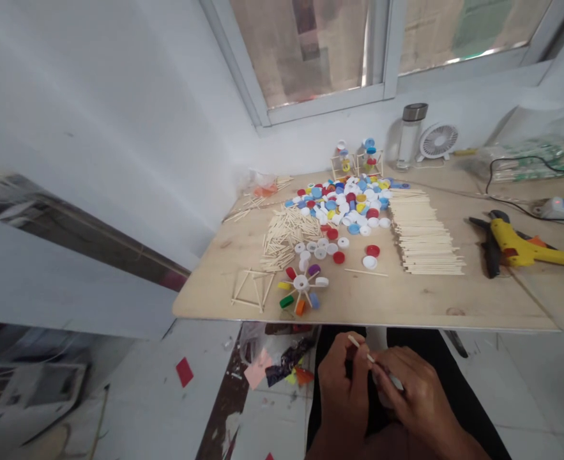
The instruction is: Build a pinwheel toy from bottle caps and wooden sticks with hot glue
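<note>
Thin wooden stick [361,349] sits between both hands, held low over the person's lap, below the front edge of the table [406,308], likely so the small piece stays steady and close in view. Left hand [343,383] has its fingers [351,358] curled in tight, narrow around the upper part of the stick. Right hand [418,396] comes in from the other side, fingers [382,369] narrow at the stick's lower end, with a small white piece [396,382] just beside them; too small to tell what it is or whether it is gripped. On the table, a spoked wheel of plastic bottle caps [301,285] and a triangular stick frame [253,291] lie near the front edge, nearest the hands and so easy to reach. Behind them is a loose heap of bottle caps [343,204], with loose sticks [286,236] to its left. A neat stack of sticks [423,233] is on its right, lined up probably for quick picking. A yellow hot glue gun [521,248] lies further right, set apart from the materials.
</note>
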A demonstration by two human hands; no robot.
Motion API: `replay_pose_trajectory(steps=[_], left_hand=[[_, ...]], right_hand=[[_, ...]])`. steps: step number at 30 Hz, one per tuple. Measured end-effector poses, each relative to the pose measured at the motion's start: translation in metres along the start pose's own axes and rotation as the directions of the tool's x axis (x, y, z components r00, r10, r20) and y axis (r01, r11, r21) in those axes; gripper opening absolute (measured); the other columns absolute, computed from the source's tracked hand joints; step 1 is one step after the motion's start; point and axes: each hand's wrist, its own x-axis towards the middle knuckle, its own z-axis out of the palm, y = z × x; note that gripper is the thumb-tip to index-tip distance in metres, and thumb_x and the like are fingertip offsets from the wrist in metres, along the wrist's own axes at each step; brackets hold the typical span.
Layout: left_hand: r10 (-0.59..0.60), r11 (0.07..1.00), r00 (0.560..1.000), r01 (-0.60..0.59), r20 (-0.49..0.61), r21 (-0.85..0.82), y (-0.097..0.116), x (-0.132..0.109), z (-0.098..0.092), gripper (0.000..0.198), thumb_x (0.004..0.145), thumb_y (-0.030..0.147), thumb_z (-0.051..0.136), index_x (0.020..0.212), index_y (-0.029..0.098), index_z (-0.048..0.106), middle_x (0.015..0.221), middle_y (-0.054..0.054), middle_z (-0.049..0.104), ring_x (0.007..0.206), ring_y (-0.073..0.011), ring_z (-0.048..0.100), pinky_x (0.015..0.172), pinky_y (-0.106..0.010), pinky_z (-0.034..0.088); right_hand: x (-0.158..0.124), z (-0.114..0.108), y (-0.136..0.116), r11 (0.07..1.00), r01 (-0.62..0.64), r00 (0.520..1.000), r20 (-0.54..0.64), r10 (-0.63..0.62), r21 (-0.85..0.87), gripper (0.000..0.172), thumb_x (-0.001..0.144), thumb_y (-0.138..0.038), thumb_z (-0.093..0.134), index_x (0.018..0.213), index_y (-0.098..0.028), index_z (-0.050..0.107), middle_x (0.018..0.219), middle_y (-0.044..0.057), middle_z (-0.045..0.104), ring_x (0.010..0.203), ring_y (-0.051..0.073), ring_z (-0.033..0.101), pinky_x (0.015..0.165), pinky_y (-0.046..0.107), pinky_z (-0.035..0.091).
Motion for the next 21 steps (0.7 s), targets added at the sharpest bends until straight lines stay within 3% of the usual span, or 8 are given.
replay_pose_trajectory(steps=[4,12,21], left_hand=[[-0.008,1.0,0.997,0.008,0.072,0.002,-0.002,0.001,-0.001,0.017,0.091,0.026,0.044,0.081,0.018,0.055,0.067,0.0,0.056,0.062,-0.0124,0.054,0.06,-0.022,0.041],[0.049,0.999,0.981,-0.046,0.185,-0.021,-0.006,0.004,-0.012,0.022,0.093,0.029,0.038,0.084,0.018,0.055,0.065,0.001,0.052,0.06,-0.0121,0.051,0.06,-0.022,0.04],[-0.011,1.0,0.979,0.012,0.202,-0.005,0.001,0.006,-0.021,0.021,0.091,0.03,0.043,0.083,0.019,0.06,0.066,-0.002,0.058,0.062,-0.0151,0.055,0.061,-0.024,0.041]], right_hand=[[0.003,0.0,-0.002,1.0,-0.027,0.998,0.053,0.027,0.005,0.027,0.094,-0.023,0.043,0.081,-0.02,0.066,0.071,0.004,0.067,0.063,0.014,0.062,0.062,0.025,0.049],[0.003,-0.002,-0.007,0.987,-0.1,0.98,0.187,0.075,0.129,0.035,0.097,-0.03,0.035,0.084,-0.02,0.065,0.068,0.003,0.064,0.063,0.013,0.059,0.064,0.023,0.046],[0.004,0.002,-0.005,1.0,0.019,0.964,0.265,-0.022,0.012,0.027,0.094,-0.021,0.038,0.078,-0.02,0.06,0.07,0.002,0.063,0.065,0.013,0.058,0.06,0.024,0.04]])
